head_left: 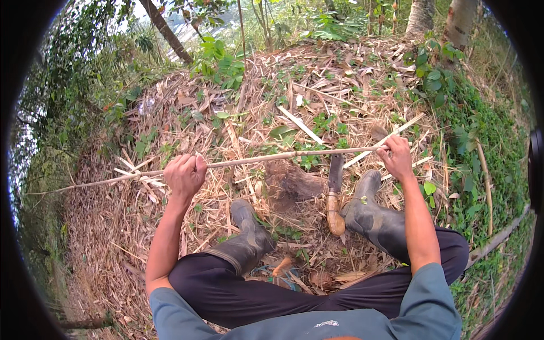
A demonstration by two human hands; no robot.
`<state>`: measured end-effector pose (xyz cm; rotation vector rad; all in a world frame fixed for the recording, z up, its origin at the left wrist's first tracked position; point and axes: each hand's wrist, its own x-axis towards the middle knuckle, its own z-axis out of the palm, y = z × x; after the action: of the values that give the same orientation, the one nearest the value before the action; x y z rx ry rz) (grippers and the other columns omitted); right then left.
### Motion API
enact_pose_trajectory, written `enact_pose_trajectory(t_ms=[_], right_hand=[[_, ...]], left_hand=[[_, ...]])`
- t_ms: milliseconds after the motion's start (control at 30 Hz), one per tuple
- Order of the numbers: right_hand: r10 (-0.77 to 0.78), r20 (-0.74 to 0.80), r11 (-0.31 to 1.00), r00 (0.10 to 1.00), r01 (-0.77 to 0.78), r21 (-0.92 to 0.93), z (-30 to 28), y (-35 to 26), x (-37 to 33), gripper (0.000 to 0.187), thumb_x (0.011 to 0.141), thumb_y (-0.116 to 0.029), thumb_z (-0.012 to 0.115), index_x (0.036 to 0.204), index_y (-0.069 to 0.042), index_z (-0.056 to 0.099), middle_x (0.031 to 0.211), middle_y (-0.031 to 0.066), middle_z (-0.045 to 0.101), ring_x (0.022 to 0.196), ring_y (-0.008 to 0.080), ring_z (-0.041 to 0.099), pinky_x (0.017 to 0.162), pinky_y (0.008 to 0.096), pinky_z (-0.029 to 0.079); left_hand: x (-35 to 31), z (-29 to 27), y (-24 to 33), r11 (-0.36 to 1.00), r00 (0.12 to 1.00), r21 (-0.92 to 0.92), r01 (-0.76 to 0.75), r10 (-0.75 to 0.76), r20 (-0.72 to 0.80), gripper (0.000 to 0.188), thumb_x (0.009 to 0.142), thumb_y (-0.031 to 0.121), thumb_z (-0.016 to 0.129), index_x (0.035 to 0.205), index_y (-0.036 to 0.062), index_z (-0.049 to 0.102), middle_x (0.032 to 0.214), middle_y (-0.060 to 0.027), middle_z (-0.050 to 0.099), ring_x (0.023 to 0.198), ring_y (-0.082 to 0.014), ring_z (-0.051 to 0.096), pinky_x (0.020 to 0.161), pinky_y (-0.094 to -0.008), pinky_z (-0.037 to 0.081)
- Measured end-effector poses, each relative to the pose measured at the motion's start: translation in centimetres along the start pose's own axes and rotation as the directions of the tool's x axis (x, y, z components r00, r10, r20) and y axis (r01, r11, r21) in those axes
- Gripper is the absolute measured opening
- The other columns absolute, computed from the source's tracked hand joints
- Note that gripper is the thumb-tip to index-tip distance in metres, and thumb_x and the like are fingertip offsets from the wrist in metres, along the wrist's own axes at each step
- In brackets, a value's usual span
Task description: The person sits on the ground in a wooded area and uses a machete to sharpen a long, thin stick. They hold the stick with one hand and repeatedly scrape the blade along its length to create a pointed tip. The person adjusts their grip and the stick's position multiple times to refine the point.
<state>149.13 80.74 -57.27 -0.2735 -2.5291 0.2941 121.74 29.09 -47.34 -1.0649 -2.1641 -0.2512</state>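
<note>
A long, thin bamboo stick (255, 160) stretches across in front of me, tapering to a fine tip at the far left. My left hand (185, 174) is closed around it left of the middle. Near its thicker right end, my right hand (396, 157) grips it with bent fingers. Below the stick, between my boots, a machete with a wooden handle (335, 214) lies on the ground, its dark blade (335, 173) pointing away from me. Beside the machete sits a brown wood stump (292, 184).
Dry leaves and split pale strips (300, 123) litter the ground. My rubber boots (243, 238) stand on either side of the stump. Green plants (476, 164) grow along the right, and tree trunks (422, 16) rise at the back. A grey pole (498, 238) lies at the lower right.
</note>
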Motion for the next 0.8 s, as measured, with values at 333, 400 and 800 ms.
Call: enact_pose_trajectory(t_ms=[333, 400, 800], right_hand=[[-0.016, -0.02, 0.999, 1.0, 0.015, -0.034, -0.9, -0.5, 0.2, 0.056, 0.089, -0.061, 0.064, 0.071, -0.009, 0.056, 0.07, 0.0096, 0.058, 0.073, 0.0319, 0.06, 0.075, 0.0427, 0.041], [-0.008, 0.009, 0.999, 1.0, 0.008, -0.043, -1.0, -0.8, 0.4, 0.057, 0.089, -0.063, 0.063, 0.071, -0.008, 0.057, 0.069, 0.0086, 0.057, 0.073, 0.0317, 0.061, 0.074, 0.0429, 0.042], [-0.045, -0.066, 0.997, 0.997, 0.041, -0.064, -2.1, -2.6, 2.6, 0.057, 0.086, -0.064, 0.067, 0.071, -0.009, 0.059, 0.069, 0.0054, 0.056, 0.071, 0.0265, 0.059, 0.073, 0.0397, 0.041]], left_hand=[[-0.9, 1.1, -0.6, 0.992, 0.995, -0.095, 0.081, -0.075, 0.064, 0.032, 0.095, 0.019, 0.058, 0.066, 0.0047, 0.055, 0.059, -0.0117, 0.052, 0.057, -0.0314, 0.053, 0.059, -0.0433, 0.041], [-1.0, 1.4, -1.1, 0.994, 0.998, -0.093, 0.059, -0.058, 0.017, 0.031, 0.094, 0.02, 0.058, 0.066, 0.0066, 0.054, 0.06, -0.0103, 0.054, 0.06, -0.0299, 0.056, 0.06, -0.0418, 0.042], [-1.5, 1.5, -2.4, 0.987, 0.991, -0.081, 0.136, -0.135, 0.018, 0.037, 0.097, 0.02, 0.056, 0.065, 0.0039, 0.057, 0.058, -0.0119, 0.053, 0.057, -0.0313, 0.055, 0.06, -0.0422, 0.041]])
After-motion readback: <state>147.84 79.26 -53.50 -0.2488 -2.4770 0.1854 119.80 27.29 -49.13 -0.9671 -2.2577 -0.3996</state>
